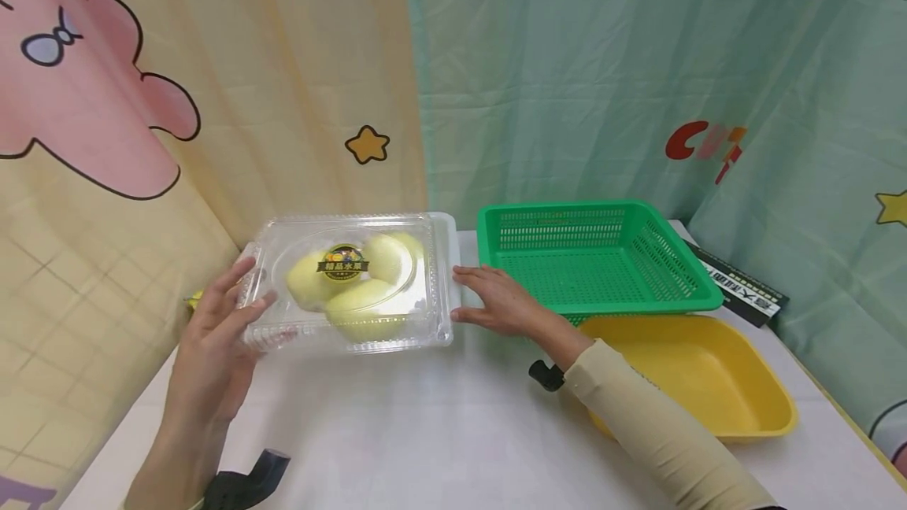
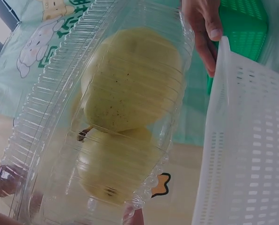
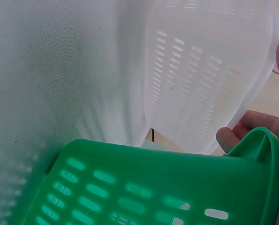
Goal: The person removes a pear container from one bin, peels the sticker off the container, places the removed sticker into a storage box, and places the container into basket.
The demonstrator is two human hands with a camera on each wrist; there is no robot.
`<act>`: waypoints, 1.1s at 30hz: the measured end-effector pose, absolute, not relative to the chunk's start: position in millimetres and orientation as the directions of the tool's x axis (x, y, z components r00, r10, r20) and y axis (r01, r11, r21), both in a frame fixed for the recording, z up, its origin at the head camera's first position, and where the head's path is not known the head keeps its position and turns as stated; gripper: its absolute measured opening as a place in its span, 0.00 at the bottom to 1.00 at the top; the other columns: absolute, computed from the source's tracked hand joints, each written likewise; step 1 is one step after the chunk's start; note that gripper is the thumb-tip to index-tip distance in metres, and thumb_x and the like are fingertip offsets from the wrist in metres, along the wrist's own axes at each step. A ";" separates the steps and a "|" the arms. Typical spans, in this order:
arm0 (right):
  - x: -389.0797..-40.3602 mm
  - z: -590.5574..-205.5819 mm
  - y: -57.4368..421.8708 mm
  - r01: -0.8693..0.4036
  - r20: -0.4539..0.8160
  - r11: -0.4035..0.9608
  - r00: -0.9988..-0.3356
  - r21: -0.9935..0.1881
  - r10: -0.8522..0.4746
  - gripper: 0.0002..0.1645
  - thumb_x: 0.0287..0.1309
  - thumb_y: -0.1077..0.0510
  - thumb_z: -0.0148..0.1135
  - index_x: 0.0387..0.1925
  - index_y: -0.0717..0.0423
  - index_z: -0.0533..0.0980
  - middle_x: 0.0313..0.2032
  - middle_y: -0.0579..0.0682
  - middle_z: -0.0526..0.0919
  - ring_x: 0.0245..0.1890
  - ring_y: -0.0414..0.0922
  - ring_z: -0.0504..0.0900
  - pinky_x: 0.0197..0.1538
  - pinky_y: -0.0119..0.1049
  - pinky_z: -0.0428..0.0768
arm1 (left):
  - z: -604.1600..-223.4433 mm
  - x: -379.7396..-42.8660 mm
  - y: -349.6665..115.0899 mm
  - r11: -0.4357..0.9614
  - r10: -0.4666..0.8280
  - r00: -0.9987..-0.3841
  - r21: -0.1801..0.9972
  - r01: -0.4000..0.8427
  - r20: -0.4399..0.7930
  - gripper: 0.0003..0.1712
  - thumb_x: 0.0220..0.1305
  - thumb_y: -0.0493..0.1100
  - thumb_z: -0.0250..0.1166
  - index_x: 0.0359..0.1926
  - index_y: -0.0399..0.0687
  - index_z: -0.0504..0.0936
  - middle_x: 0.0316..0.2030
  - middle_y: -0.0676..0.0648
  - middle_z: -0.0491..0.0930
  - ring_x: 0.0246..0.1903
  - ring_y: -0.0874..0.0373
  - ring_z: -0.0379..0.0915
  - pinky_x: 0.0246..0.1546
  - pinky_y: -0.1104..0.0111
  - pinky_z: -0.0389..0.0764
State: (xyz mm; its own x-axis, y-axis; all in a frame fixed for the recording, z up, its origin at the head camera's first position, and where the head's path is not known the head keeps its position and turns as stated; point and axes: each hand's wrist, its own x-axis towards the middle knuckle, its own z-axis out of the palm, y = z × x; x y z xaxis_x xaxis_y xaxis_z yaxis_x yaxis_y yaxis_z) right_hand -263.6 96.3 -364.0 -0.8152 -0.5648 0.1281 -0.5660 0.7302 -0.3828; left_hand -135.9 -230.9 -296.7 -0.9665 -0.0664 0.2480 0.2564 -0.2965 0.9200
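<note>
A clear plastic fruit box (image 1: 265,274) with a dark label on its lid contains pale yellow, pear-like fruits (image 1: 364,313). My left hand (image 1: 216,337) grips the box's left end, thumb in front and fingers behind; it is raised and tilted. Behind the box, mostly hidden by it, is a white slotted basket (image 3: 191,79), whose right rim shows in the head view. At that rim my right hand (image 1: 496,297) rests its fingertips, thumb and forefinger apart. In the left wrist view the fruits (image 2: 130,79) show speckles and a short stem.
A green slotted basket (image 1: 560,274) stands right of the white one, close beside my right hand. In front of it lies a yellow basin (image 1: 708,376), partly behind my right sleeve. A black-and-white printed strip (image 1: 744,290) lies at the right edge. Printed curtains (image 1: 546,101) enclose the table (image 1: 397,431).
</note>
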 end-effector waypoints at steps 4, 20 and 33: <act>-264.3 -364.9 96.3 -0.584 0.148 0.729 -0.806 -0.358 -0.573 0.40 0.56 0.40 0.62 0.67 0.52 0.64 0.69 0.50 0.65 0.70 0.50 0.61 0.74 0.50 0.54 | -301.9 -128.6 -227.0 -0.306 -0.026 -0.964 0.916 0.259 0.264 0.30 0.70 0.31 0.47 0.70 0.52 0.57 0.64 0.51 0.60 0.53 0.61 0.72 0.39 0.68 0.84; -265.8 -366.4 98.2 -0.660 0.251 0.688 -0.751 -0.302 -0.610 0.36 0.59 0.43 0.60 0.66 0.49 0.64 0.62 0.51 0.73 0.66 0.48 0.68 0.73 0.50 0.57 | -327.1 -100.7 -222.1 -0.232 0.010 -0.978 0.952 0.201 0.209 0.31 0.71 0.31 0.43 0.72 0.51 0.52 0.73 0.47 0.41 0.62 0.60 0.63 0.45 0.62 0.83; -263.2 -364.8 97.6 -0.639 0.193 0.697 -0.767 -0.325 -0.612 0.35 0.60 0.40 0.57 0.65 0.51 0.67 0.67 0.51 0.67 0.70 0.50 0.62 0.73 0.52 0.56 | -351.2 -82.0 -224.4 -0.263 0.096 -0.961 0.938 0.225 0.258 0.32 0.70 0.26 0.39 0.72 0.48 0.51 0.70 0.52 0.52 0.62 0.66 0.67 0.44 0.61 0.83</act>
State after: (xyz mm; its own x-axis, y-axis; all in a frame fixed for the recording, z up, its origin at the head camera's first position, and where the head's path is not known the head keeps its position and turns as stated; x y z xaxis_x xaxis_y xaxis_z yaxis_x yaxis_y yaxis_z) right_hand -263.2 97.6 -364.8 -0.7668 -0.6121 0.1934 -0.6387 0.6973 -0.3253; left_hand -82.0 -224.4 -351.2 -0.9613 0.0961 0.2580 0.2254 -0.2632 0.9380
